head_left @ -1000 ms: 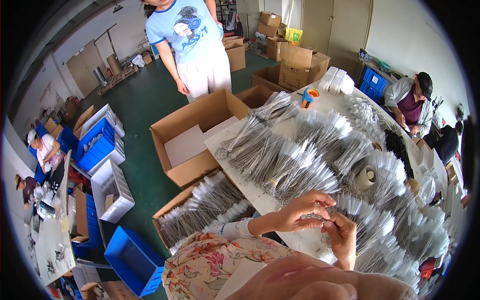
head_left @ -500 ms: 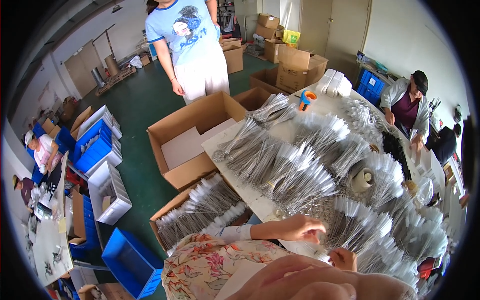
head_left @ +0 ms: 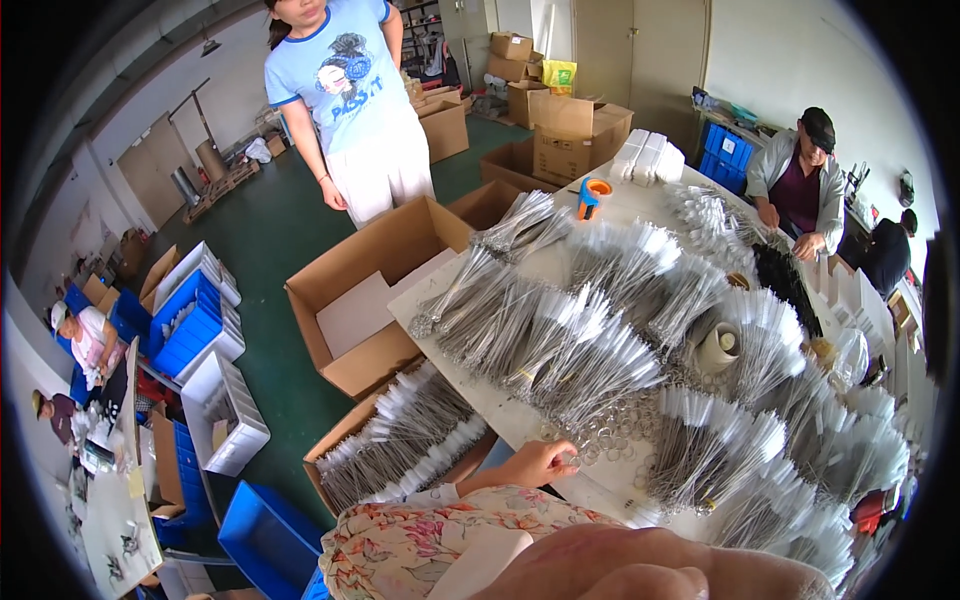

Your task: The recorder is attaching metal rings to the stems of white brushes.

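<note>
Ref. landmark: worktable. L hand is now hovering at worktable's near edge, having parted from R hand, which is no longer showing; two-handed handling is thus, by judgement, pausing in view. L grip: fingers are curling toward thumb, gap narrow; can't tell whether anything is sitting between the tips. R grip: can't tell, out of view. Loose metal rings are lying scattered on worktable nr its near edge, just beside L hand; contact can't be confirmed. Wire brushes w/ white bristle ends are covering much of worktable's top in bundles. Containers: open brush carton is standing left of worktable, close to its edge, holding more wire brushes, densely packed. Larger open carton is standing left of worktable's far-left corner, holding pale flat sheets. Blue bin is standing farther left of worktable, nr side. White crate is sitting well left of worktable, containing greyish pcs, too small to ID. Off-white tub is standing on worktable amid bundles, w/ pale round item inside.
</note>
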Tool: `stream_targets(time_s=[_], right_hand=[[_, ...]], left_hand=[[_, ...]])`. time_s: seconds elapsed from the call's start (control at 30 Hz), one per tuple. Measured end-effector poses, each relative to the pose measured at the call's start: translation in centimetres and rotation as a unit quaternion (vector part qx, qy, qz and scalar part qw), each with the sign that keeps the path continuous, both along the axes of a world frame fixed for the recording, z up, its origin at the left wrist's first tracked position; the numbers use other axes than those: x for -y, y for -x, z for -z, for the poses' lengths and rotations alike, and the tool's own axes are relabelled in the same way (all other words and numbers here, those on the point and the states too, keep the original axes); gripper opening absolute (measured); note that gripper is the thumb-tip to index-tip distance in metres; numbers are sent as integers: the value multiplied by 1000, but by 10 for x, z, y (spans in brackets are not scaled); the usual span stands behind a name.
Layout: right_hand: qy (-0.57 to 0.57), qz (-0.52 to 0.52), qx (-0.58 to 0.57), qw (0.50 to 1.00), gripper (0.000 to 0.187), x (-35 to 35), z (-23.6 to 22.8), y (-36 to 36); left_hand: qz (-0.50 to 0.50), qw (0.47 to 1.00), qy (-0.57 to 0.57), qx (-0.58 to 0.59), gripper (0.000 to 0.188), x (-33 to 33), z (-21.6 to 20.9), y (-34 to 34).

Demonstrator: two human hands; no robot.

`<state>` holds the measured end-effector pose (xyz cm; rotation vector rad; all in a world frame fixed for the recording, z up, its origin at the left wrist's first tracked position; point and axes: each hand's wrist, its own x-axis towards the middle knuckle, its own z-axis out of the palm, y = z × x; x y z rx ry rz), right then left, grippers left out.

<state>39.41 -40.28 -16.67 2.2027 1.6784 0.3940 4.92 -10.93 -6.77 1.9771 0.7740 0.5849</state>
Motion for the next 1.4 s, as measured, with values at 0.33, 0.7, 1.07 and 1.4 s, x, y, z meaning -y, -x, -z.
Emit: stream_targets(time_s=[0.33,0.7,1.07,1.4], right_hand=[[-100,-52,-14,994,15,3,-3,-4],[17,2,-138,990,13,-4,-1,-15],[48,113,-235,964,15,-26,-48,6],[63,160,-186,967,7,-76,-159,59]], left_hand=[[9,1000,13,-12,26,0,9,-12],[-53,995,-43,-70,29,3,5,-16],[-40,994,-79,-69,25,-3,0,-19],[-83,991,-99,-32,22,3,10,-22]])
